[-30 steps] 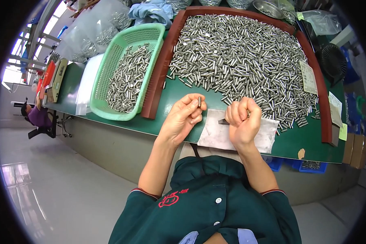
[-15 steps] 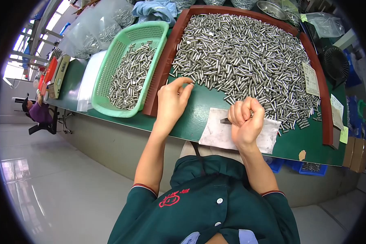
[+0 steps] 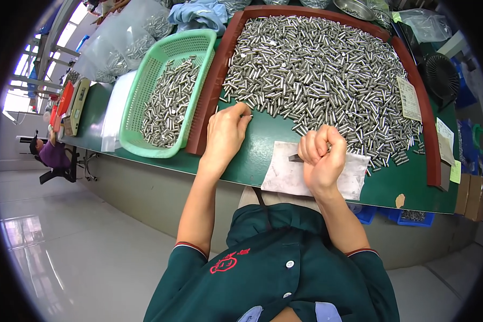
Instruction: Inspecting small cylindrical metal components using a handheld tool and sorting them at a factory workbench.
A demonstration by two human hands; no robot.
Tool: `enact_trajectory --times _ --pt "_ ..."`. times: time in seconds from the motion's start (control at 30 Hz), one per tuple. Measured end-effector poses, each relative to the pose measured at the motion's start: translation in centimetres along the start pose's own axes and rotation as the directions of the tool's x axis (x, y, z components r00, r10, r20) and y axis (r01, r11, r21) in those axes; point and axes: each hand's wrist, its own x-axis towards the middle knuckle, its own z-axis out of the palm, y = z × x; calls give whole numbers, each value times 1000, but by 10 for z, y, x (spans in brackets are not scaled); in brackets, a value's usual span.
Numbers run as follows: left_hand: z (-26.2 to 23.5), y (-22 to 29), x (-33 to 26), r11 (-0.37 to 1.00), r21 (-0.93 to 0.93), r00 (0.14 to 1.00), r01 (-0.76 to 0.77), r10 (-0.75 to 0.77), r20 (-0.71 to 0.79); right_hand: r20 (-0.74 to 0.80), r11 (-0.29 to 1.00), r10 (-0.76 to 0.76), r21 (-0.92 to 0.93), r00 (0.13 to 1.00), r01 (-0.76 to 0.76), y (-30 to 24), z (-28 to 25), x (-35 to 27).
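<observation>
A large heap of short silvery metal pins (image 3: 316, 70) covers the green tabletop (image 3: 257, 140) inside a dark red frame (image 3: 207, 96). My left hand (image 3: 224, 133) is at the heap's near left edge, its thumb and index finger pinched together. A small glint shows at the fingertips, too small to name. My right hand (image 3: 323, 161) is closed in a fist above a stained white cloth (image 3: 276, 174). From its left side pokes the flat grey end of a dark metal tool (image 3: 294, 158); the rest is hidden in the fist.
Left of the frame stands a green plastic basket (image 3: 127, 121) partly filled with pins. Clear bags (image 3: 104, 51) and a blue cloth (image 3: 198, 16) lie behind it. A black fan (image 3: 440, 79) stands at the right. A person (image 3: 53, 153) sits far left.
My left thumb and index finger have closed together, and the hand has lowered slightly toward the tabletop. My right hand keeps its fist around the tool. The view has shifted slightly.
</observation>
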Motion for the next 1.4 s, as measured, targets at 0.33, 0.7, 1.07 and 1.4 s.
enact_trajectory --times 0.33,0.7,1.07,1.4 --pt "-1 21 -19 600 -729 943 330 -238 231 -20 1000 7 -10 1000 -7 -1 2 0" --pt "1 16 -21 377 -818 897 435 -266 354 -19 1000 6 -9 1000 -6 0 2 1" --pt "1 16 -24 38 -891 882 452 -166 441 -7 1000 6 -2 1000 -6 1 0 -1" --pt "-7 43 -41 817 -462 901 345 -149 408 -1 999 32 -30 999 -32 0 -1 0"
